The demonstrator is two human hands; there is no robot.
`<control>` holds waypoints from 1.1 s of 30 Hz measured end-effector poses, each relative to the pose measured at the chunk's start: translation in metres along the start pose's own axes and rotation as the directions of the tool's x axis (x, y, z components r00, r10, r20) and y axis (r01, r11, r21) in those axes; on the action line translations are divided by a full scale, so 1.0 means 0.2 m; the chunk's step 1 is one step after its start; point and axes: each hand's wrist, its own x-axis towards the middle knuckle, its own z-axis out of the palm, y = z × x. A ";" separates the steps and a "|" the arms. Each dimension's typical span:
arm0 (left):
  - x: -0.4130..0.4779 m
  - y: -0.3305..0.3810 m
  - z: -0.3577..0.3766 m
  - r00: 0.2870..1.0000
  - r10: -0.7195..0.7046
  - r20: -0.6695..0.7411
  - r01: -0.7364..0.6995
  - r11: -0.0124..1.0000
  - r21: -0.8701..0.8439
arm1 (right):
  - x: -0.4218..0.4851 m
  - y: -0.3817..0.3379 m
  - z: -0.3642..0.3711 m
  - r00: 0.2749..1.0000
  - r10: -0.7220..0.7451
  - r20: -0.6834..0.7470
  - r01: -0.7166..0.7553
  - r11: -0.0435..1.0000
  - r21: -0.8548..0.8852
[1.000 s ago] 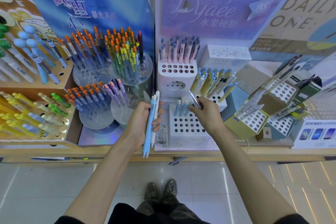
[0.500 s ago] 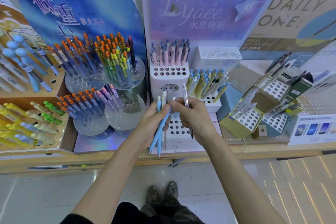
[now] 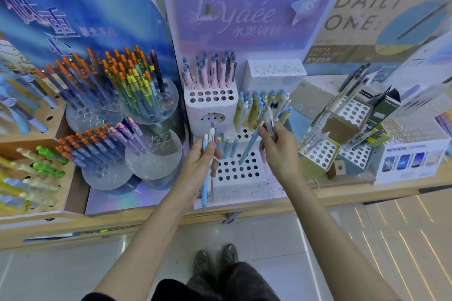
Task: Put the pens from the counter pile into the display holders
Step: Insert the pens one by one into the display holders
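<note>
1. Front holder (image 3: 239, 188): a white block with a flat top drilled in neat rows of round holes and faint scribble marks on its front face. Three standing pens (image 3: 227, 148), pale blue with matte barrels, sit upright in its back row.
2. Left hand (image 3: 199, 161): fingers curled round two pens held near upright, a pale-blue pen (image 3: 206, 179) and a white pen (image 3: 212, 133) with a metal clicker on top. The tips hang below the palm, just left of the front holder.
3. Right hand (image 3: 278, 151): fingertips pinch the cap end of a slanted pen (image 3: 248, 148), also pale blue, its tip down among the hole rows (whether it is seated in a hole, I cannot tell). The same hand grips a clear pen (image 3: 271, 122) that points upward and is blurred.
4. Rear holder (image 3: 195, 110): a taller white block behind, with the same hole pattern, carrying pink pens (image 3: 221, 76) with blue caps.
5. To the left are round acrylic tiers (image 3: 154, 156), transparent and dimpled, packed with orange-capped pens (image 3: 122, 68).
6. Counter (image 3: 342, 194): pale wood edge, with printed card backdrops above it. Floor (image 3: 73, 273): glossy light tiles, and the person's shoes (image 3: 204, 261) are below.
</note>
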 end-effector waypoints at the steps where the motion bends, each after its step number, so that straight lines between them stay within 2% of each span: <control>1: 0.00 0.00 0.00 1.000 0.001 -0.004 -0.001 1.000 -0.004 | 0.01 0.02 0.02 1.000 0.002 0.016 -0.002 1.000 -0.006; 6: 0.02 0.00 0.01 0.997 0.026 -0.074 -0.030 0.998 -0.057 | 0.05 0.12 0.05 0.997 -0.041 0.072 0.044 0.998 -0.033; 16: 0.05 -0.02 0.19 0.972 -0.006 -0.236 -0.026 0.991 -0.132 | 0.14 0.17 -0.01 0.976 -0.078 0.203 0.064 0.995 0.076; 21: 0.04 0.00 0.20 0.965 0.010 -0.261 -0.049 0.988 -0.145 | 0.11 0.20 -0.01 0.972 -0.111 0.209 0.090 0.990 0.109; 29: 0.03 -0.01 0.18 0.967 0.006 -0.256 -0.048 0.986 -0.157 | 0.12 0.22 -0.04 0.981 -0.088 0.170 0.065 0.988 0.140; 33: 0.04 -0.02 0.19 0.968 0.009 -0.251 -0.048 0.988 -0.150 | 0.12 0.21 -0.02 0.960 -0.111 0.256 0.088 0.991 0.098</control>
